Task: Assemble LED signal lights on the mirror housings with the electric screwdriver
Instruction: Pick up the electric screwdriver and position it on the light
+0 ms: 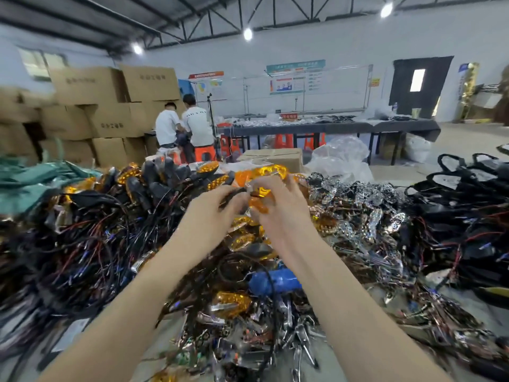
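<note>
Both my hands meet above the middle of a cluttered table. My left hand (217, 209) pinches a thin black wire (234, 194) that leads to the part. My right hand (278, 208) grips a small amber LED signal light (259, 201); its fingers curl over the top of it. The frame is blurred, so the exact fit of the part is unclear. Below the hands lies a blue-handled electric screwdriver (275, 281) among the parts, touched by neither hand. More amber lights (232, 300) lie scattered under my forearms.
Black housings with red and black wires (91, 235) are heaped on the left, chrome parts (355, 199) right of centre, black frames (468, 188) far right. Cardboard boxes (110, 106) stack at the back left. Two people (183, 125) stand by a long table (330, 128).
</note>
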`<state>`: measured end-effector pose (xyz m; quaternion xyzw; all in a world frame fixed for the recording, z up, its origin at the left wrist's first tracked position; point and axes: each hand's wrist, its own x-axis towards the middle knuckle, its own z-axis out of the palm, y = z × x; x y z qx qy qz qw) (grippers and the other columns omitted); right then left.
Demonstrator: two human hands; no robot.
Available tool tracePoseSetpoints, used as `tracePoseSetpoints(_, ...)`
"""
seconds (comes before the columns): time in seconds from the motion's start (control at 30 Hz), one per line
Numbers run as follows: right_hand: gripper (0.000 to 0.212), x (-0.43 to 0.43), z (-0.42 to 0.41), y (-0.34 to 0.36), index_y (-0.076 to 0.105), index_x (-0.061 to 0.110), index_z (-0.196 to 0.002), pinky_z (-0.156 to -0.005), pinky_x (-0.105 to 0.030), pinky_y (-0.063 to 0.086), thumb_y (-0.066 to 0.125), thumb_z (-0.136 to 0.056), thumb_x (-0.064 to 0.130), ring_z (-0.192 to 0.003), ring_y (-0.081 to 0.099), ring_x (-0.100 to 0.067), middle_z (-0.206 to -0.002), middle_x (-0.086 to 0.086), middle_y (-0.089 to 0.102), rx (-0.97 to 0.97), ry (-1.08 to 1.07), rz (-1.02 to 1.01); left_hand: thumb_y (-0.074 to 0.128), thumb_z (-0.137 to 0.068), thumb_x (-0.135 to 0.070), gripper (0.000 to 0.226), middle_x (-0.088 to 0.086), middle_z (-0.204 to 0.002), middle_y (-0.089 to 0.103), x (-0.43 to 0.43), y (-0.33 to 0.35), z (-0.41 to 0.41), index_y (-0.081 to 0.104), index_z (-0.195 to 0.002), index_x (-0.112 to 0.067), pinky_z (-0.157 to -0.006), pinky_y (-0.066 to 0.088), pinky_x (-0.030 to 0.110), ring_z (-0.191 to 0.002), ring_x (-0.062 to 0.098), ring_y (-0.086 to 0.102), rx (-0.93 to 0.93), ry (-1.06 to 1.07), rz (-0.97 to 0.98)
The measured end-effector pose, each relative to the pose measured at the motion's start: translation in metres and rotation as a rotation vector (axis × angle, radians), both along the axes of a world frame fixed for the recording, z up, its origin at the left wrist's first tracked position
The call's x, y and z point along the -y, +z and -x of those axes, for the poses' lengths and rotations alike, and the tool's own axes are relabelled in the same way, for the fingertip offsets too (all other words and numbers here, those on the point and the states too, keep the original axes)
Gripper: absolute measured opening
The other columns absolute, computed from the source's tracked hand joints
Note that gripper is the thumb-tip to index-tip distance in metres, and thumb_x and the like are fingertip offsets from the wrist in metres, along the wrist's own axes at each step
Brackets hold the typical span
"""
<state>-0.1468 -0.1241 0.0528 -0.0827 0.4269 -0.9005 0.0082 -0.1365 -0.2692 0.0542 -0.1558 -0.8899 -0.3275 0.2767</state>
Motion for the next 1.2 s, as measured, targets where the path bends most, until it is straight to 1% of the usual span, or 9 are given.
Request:
tracePoseSetpoints(0.1,0.076,0.018,0.015,0.006,0.033,0.034,-0.153,-0.097,-0.037,0.043,0.070,-0.088,0.016,-0.123,0.049,-0.020,-0.131,-0.001,0.055,-0.029,0.001,-0.083,0.046,-0.104,-0.039,0.030,-0.004,-0.100,0.070,0.031,0.018,0.029,0.066,-0.116,-0.021,-0.080,0.049,0.032,-0.094,0.015,0.065,-0.065,0.135,-0.074)
tracePoseSetpoints(0.2,0.081,0.017,0.025,0.005,0.024,0.041,-0.157,-0.113,-0.042,0.042,0.067,-0.095,0.013,-0.130,0.050,-0.019,-0.135,0.002,0.053,-0.017,0.002,-0.131,0.037,-0.106,-0.031,0.038,0.009,-0.115,0.066,0.056,0.036,0.072,0.053,-0.136,-0.013,-0.082,0.046,0.036,-0.104,0.030,0.062,-0.021,0.298,-0.063)
tracePoseSetpoints(0.3,0.079,0.014,0.037,0.012,0.027,0.036,-0.158,-0.106,-0.040,0.045,0.068,-0.094,0.013,-0.120,0.052,-0.016,-0.149,-0.003,0.046,-0.009,-0.043,-0.217,0.034,-0.106,-0.025,0.044,0.020,-0.128,0.059,0.076,0.047,0.109,0.040,-0.145,-0.007,-0.089,0.046,0.044,-0.113,0.039,0.058,0.011,0.450,0.008)
tracePoseSetpoints(0.37,0.080,0.009,0.048,0.019,0.026,0.033,-0.158,-0.112,-0.046,0.041,0.069,-0.093,0.015,-0.127,0.048,-0.022,-0.152,-0.006,0.042,-0.002,-0.081,-0.277,0.034,-0.105,-0.023,0.044,0.023,-0.135,0.053,0.090,0.047,0.131,0.034,-0.147,-0.008,-0.095,0.046,0.050,-0.118,0.043,0.054,0.132,0.543,0.204)
tracePoseSetpoints(0.5,0.073,-0.004,0.061,0.027,0.033,0.031,-0.153,-0.115,-0.050,0.040,0.069,-0.091,0.017,-0.132,0.048,-0.023,-0.151,-0.002,0.044,-0.077,-0.151,-0.394,0.037,-0.100,-0.014,0.041,0.021,-0.120,0.059,0.111,0.046,0.151,0.038,-0.141,-0.014,-0.075,0.051,0.043,-0.097,0.040,0.061,0.400,0.668,0.515)
tracePoseSetpoints(0.63,0.052,-0.022,0.064,0.020,0.046,0.035,-0.136,-0.107,-0.046,0.050,0.065,-0.093,0.014,-0.117,0.056,-0.016,-0.138,0.002,0.051,-0.058,-0.174,-0.446,0.042,-0.099,-0.018,0.020,0.021,-0.112,0.062,0.120,0.049,0.155,0.054,-0.111,-0.007,-0.072,0.042,0.040,-0.088,0.035,0.055,0.338,0.786,0.507)
tracePoseSetpoints(0.73,0.047,-0.034,0.063,0.012,0.048,0.035,-0.133,-0.092,-0.037,0.056,0.062,-0.094,0.014,-0.100,0.058,-0.010,-0.135,-0.001,0.053,-0.009,-0.186,-0.454,0.040,-0.102,-0.021,0.020,0.024,-0.118,0.059,0.124,0.049,0.156,0.048,-0.114,-0.006,-0.078,0.041,0.043,-0.103,0.042,0.058,0.280,0.852,0.492)
tracePoseSetpoints(0.87,0.043,-0.045,0.061,0.011,0.049,0.036,-0.129,-0.093,-0.038,0.056,0.061,-0.094,0.015,-0.096,0.058,-0.011,-0.125,0.000,0.053,-0.004,-0.202,-0.453,0.043,-0.103,-0.031,0.039,0.026,-0.133,0.048,0.122,0.050,0.154,0.044,-0.130,-0.002,-0.094,0.043,0.050,-0.120,0.045,0.049,0.261,0.866,0.409)
tracePoseSetpoints(1.2,0.039,-0.048,0.041,0.016,0.054,0.031,-0.129,-0.087,-0.037,0.057,0.058,-0.096,0.011,-0.101,0.059,-0.015,-0.121,0.001,0.056,-0.003,-0.207,-0.431,0.041,-0.102,-0.027,0.044,0.019,-0.140,0.047,0.018,0.015,0.122,0.041,-0.140,-0.007,-0.099,0.046,0.047,-0.127,0.035,0.046,0.059,0.546,0.472)
